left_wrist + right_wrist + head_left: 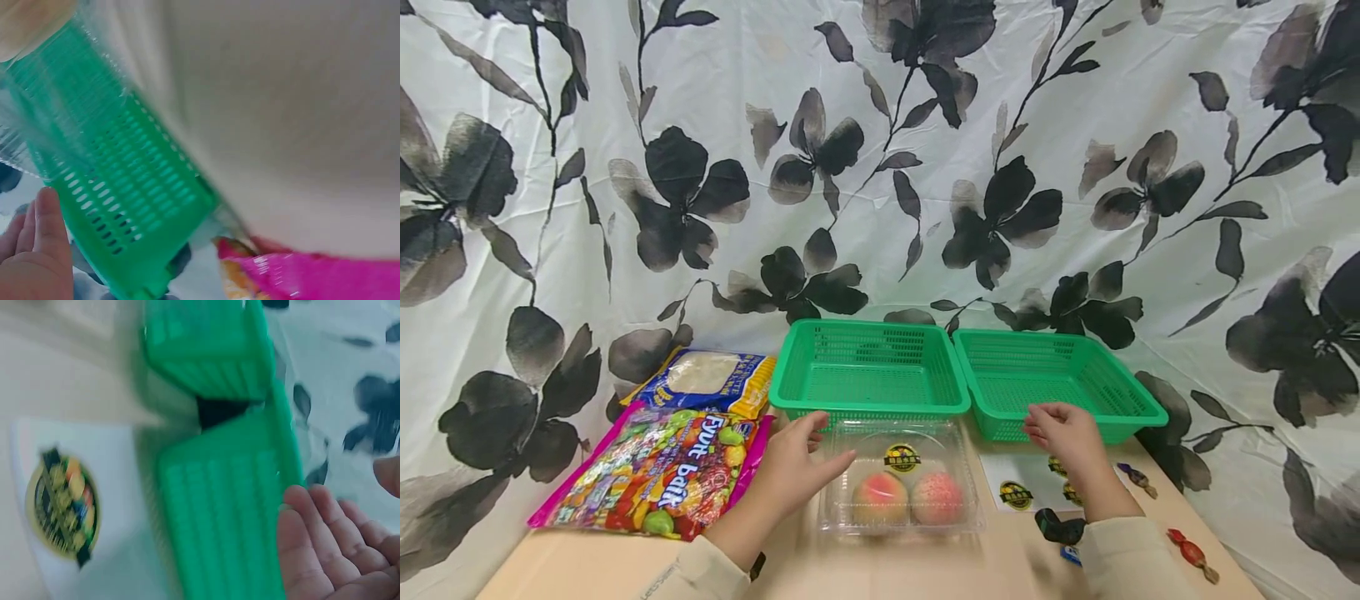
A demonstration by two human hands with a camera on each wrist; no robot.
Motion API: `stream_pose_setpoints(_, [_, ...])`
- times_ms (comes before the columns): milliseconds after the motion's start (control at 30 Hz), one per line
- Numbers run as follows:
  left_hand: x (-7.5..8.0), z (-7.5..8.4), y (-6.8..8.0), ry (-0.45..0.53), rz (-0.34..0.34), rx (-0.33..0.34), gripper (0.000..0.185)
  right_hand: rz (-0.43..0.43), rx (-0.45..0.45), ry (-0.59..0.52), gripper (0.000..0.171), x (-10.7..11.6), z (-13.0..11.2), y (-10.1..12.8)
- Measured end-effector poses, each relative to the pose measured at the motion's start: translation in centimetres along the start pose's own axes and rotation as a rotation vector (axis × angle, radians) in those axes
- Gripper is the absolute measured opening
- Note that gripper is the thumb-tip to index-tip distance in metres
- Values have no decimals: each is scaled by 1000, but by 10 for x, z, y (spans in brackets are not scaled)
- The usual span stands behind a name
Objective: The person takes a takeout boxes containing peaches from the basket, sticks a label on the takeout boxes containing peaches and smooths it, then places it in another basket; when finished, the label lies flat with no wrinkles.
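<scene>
Both hands (pixel 790 468) (pixel 1066 435) are released, the left overlapping the clear peach box (pixel 901 482), the right arm (pixel 1111 500) part-hiding a sticker (pixel 1071 493).

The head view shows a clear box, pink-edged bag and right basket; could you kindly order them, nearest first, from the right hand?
1. Right basket, behind the right hand.
2. Clear box, centre front.
3. Pink-edged bag, at left.

Clear labelled box (pixel 964 471) of two blushed peaches (pixel 880 500), flat on table (pixel 865 575)
</scene>
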State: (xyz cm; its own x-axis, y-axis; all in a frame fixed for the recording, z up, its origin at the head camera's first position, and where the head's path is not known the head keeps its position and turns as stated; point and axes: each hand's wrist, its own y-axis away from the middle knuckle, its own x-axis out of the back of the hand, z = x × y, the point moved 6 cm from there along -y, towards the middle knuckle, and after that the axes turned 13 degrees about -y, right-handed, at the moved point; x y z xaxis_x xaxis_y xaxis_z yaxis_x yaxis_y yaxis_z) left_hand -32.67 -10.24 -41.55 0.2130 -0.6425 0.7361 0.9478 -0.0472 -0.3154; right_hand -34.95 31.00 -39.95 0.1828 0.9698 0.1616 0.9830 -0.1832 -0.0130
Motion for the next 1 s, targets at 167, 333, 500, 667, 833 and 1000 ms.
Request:
stream_pose_setpoints(167, [-9,-14,6,-13,-84,52,88,164,-12,-97,57,29,22,-6])
stream_pose_setpoints(333, [-16,-15,15,22,-166,60,95,312,-47,-251,57,47,40,-7])
stream_pose_setpoints(500, [-19,-15,24,102,-187,92,97,354,-129,-356,63,48,53,-11])
stream_pose_setpoints(667, [-22,-13,29,163,-214,118,93,322,-212,-597,53,43,60,-16])
stream_pose_setpoints(833, [-24,-14,33,154,-263,155,79,290,-251,-816,38,37,64,-22])
stream_pose_setpoints(1000, [-23,-18,37,100,-284,211,55,277,-252,-841,35,34,65,-25])
